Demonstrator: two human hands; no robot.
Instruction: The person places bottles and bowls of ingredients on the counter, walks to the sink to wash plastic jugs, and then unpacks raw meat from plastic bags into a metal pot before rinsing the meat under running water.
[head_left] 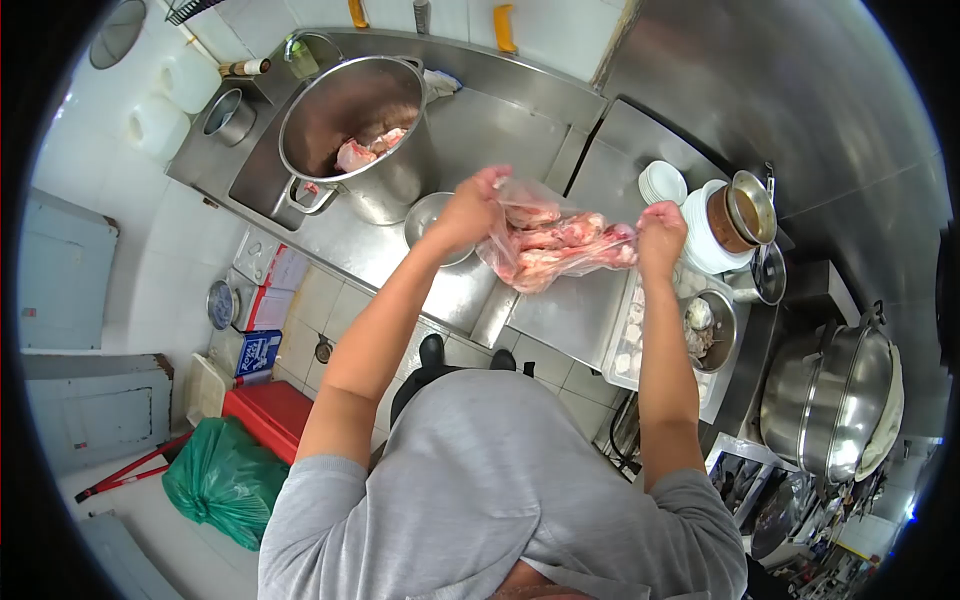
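A clear plastic bag (pixel 563 245) with several pieces of raw, bony meat inside hangs between my two hands, over the steel counter. My left hand (pixel 474 210) grips the bag's upper left edge, its fingers closed on the plastic. At the bag's right end, my right hand (pixel 661 238) is closed on the other edge. Left of the bag stands a large steel stockpot (pixel 385 182) with more raw meat (pixel 366 153) at its bottom. Below my left wrist, a steel bowl (pixel 418 221) is partly covered by my forearm.
White plates (pixel 712 250) and a strainer (pixel 751 208) are stacked to the right. Near my right forearm sit a tray of white pieces (pixel 627 340) and a steel bowl (pixel 722 350). A large pot (pixel 830 400) stands far right. A green bag (pixel 222 480) and red box (pixel 268 415) are lower left.
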